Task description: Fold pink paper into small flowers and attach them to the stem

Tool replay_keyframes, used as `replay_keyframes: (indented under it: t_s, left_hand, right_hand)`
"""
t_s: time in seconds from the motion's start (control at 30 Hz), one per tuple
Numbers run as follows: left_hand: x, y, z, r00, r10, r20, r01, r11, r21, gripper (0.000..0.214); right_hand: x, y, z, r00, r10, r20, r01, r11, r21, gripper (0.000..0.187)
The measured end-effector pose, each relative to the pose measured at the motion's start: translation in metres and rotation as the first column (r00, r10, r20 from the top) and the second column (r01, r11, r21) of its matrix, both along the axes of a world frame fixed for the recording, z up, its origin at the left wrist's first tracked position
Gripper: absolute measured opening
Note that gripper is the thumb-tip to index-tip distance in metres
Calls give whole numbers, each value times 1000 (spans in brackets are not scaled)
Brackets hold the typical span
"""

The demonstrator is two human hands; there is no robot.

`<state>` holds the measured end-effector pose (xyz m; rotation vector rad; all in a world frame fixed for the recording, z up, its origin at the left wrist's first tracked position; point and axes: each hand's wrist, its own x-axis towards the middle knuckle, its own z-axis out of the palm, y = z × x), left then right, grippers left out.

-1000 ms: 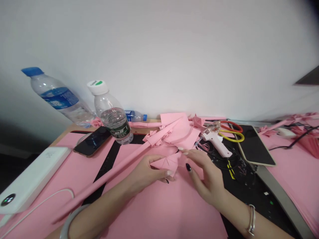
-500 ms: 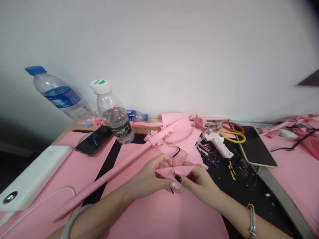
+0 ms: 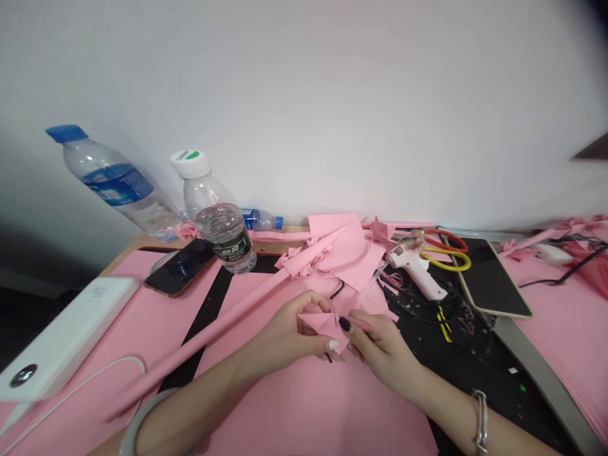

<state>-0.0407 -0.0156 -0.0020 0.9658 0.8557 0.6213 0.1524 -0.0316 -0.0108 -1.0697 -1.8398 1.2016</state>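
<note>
Folded pink paper (image 3: 324, 324) between two hands, above a pink sheet (image 3: 318, 405) that lies on the dark surface (image 3: 458, 380). Your left hand (image 3: 292, 335) has its fingers clamped on the paper's left side, the thumb nearest you; your right hand (image 3: 384, 348) pinches the opposite side, the thumb (its nail dark) close to the middle creases. Expect the piece to feel nearly weightless, crisp along its folds yet soft on its flat faces, not very slippery, and easily bent or torn. You would do best to take hold where the layers double up, at the folded edges, and to spare the thin points.

Count for yourself: one folded piece in hand; one long paper roll (image 3: 228, 315), lying aslant; one glue gun (image 3: 420, 273); one phone (image 3: 180, 269); one tablet (image 3: 496, 278); one white power bank (image 3: 76, 335); and three bottles, namely one blue-capped bottle (image 3: 116, 183), one white-capped bottle (image 3: 221, 228) and one small bottle (image 3: 261, 220) on its side. Paper flowers (image 3: 308, 263) overlap too much for you to number.
</note>
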Motion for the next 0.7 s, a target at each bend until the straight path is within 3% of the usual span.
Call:
replay_keyframes:
  t_s: [0.17, 0.5, 0.7]
  left_hand:
    - [1, -1, -3, 996, -84, -8, 84, 996, 3, 26]
    - [3, -6, -4, 979, -152, -138, 163, 984, 74, 24]
    - [2, -7, -6, 974, -185, -132, 196, 977, 82, 23]
  right_hand:
    - [-1, 0, -3, 996, -79, 45, 76, 995, 67, 45]
    - [-3, 3, 3, 998, -2, 62, -1, 999, 49, 44]
    - [-2, 0, 1, 998, 52, 16, -52, 998, -20, 46]
